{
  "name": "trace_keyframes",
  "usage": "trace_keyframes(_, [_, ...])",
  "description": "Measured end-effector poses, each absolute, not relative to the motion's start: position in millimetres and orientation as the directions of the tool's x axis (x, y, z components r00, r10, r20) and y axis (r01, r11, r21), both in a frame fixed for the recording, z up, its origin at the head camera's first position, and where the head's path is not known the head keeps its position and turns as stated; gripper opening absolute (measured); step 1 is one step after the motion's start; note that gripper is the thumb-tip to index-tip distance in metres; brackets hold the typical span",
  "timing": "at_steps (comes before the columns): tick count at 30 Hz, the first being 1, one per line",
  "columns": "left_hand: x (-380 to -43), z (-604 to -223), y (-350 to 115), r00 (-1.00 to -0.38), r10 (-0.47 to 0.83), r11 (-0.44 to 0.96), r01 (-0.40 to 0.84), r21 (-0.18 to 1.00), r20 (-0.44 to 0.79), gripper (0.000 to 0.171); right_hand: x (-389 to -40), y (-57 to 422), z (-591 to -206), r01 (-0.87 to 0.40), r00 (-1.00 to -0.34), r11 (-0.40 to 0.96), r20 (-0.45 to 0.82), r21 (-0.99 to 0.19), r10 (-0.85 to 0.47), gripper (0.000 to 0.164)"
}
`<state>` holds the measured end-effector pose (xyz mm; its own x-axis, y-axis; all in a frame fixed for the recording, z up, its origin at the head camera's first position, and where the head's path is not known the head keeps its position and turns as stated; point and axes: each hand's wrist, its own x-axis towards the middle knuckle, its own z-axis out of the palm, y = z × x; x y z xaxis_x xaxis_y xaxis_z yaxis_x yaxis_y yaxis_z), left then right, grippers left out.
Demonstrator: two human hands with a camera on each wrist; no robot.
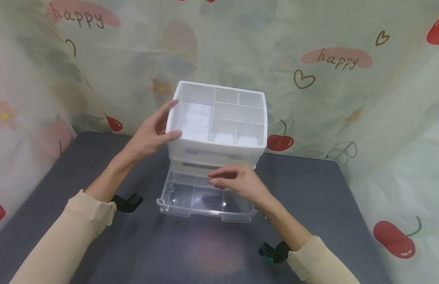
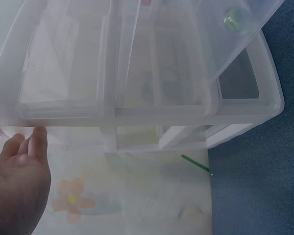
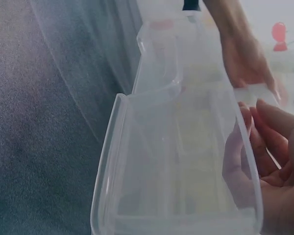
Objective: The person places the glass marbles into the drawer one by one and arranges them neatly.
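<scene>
A white plastic storage box [image 1: 219, 148] has a divided open top and a clear drawer [image 1: 208, 197] pulled out at the front. My left hand [image 1: 146, 136] holds the box's left side, with thumb and forefinger at the top rim. Over the drawer's back part, my right hand [image 1: 240, 181] hovers with bent fingers and thumb slightly apart; I see nothing between them. A glass marble [image 1: 172, 189] lies in the drawer's left compartment, and the left wrist view shows a greenish marble [image 2: 237, 20] through clear plastic.
Several small marbles [image 1: 265, 219] lie on the dark table [image 1: 141, 244] beside the drawer, partly hidden by my right forearm. A printed cloth [image 1: 219, 39] hangs behind and around the table.
</scene>
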<state>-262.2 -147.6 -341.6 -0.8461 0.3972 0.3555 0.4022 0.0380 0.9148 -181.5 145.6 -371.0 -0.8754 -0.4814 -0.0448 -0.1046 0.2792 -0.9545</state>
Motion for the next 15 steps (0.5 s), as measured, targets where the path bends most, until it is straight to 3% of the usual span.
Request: trace_keyframes(15, [-264, -343, -149, -0.847, 0.388, 0.065, 0.418, 0.906, 0.363, 0.081, -165, 176, -370, -0.118, -0.912, 0.278, -0.006, -0.953, -0.41, 0.024])
